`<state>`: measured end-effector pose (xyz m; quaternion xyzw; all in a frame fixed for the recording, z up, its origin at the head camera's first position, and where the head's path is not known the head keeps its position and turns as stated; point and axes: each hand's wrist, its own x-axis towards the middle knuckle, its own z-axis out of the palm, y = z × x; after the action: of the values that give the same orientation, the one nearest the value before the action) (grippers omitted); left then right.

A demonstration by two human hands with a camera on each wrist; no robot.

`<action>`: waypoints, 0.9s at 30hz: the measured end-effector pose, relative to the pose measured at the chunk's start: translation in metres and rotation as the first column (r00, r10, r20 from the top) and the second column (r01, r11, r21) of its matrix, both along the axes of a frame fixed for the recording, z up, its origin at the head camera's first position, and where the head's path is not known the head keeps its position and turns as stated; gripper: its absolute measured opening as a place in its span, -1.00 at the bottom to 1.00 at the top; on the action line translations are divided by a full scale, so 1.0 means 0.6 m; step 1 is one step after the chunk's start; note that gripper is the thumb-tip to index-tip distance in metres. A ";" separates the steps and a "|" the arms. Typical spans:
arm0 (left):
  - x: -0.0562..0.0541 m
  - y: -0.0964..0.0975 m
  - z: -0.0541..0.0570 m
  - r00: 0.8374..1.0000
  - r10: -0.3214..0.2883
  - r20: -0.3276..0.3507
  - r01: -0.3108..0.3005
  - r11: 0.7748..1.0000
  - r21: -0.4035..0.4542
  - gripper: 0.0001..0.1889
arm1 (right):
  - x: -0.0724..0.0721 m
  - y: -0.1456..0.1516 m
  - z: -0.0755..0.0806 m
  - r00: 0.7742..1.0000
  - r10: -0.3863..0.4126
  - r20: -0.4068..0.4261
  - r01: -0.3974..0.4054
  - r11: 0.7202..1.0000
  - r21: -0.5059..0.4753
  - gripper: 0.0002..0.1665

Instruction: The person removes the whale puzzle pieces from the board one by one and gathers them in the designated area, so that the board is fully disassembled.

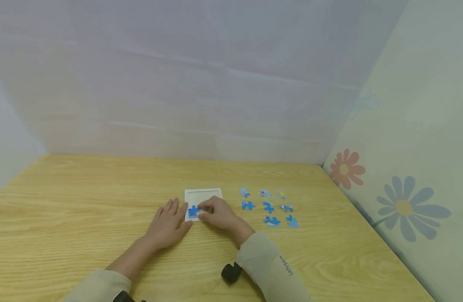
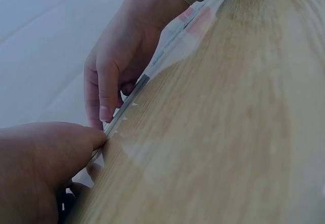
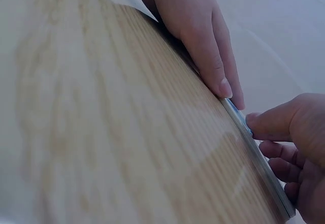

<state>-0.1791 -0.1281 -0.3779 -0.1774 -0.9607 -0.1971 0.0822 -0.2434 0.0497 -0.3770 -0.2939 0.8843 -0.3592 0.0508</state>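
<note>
A blue jigsaw piece [image 1: 194,211] lies at the near left corner of a white puzzle tray [image 1: 202,196]. My right hand [image 1: 218,213] reaches over the tray's right side, its thumb and index finger pinching the piece at its right edge. Seen from the right wrist, the thumb [image 3: 269,125] is at the tray rim, with a sliver of blue beneath it. My left hand [image 1: 167,226] rests flat on the table, its fingers spread along the tray's left side and the thumb by the near left corner. The palm hides part of the tray's near right corner.
Several loose jigsaw pieces [image 1: 268,207] lie in rough rows to the right of the tray on the wooden table [image 1: 103,201]. A pale back wall [image 1: 201,84] rises behind the table, and a wall with painted flowers [image 1: 404,207] borders its right side.
</note>
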 end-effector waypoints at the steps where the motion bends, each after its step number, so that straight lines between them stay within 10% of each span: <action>1: 0.000 0.000 0.000 1.000 0.000 -0.002 0.000 1.000 0.000 -0.45 | 0.000 -0.001 0.000 1.000 -0.004 -0.003 0.004 1.000 -0.001 -0.72; 27: 0.003 -0.001 0.009 1.000 0.004 0.017 -0.005 1.000 0.009 -0.49 | 0.005 -0.019 0.004 0.986 -0.088 0.139 0.103 0.990 -0.101 -0.75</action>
<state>-0.1774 -0.1288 -0.3723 -0.1732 -0.9608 -0.2027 0.0754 -0.2406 0.0382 -0.3746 -0.2285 0.8714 -0.4273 0.0770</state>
